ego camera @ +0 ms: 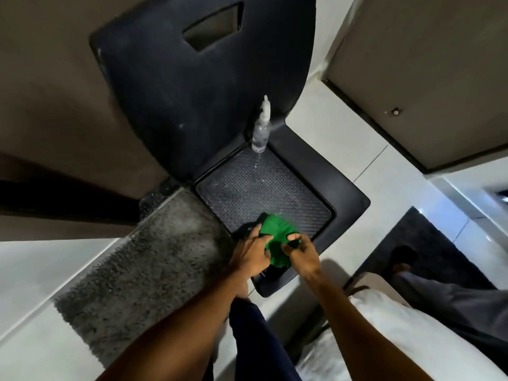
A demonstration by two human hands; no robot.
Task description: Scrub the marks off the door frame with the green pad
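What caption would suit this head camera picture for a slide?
Both hands, left hand and right hand, grip a green pad over a black chair seat, spray bottle standing behind.

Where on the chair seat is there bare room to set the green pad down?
Free: the textured middle of the chair seat, between the spray bottle at the back corner and the green pad at the front. Crowded: the front edge, where the left hand and right hand hold the pad.
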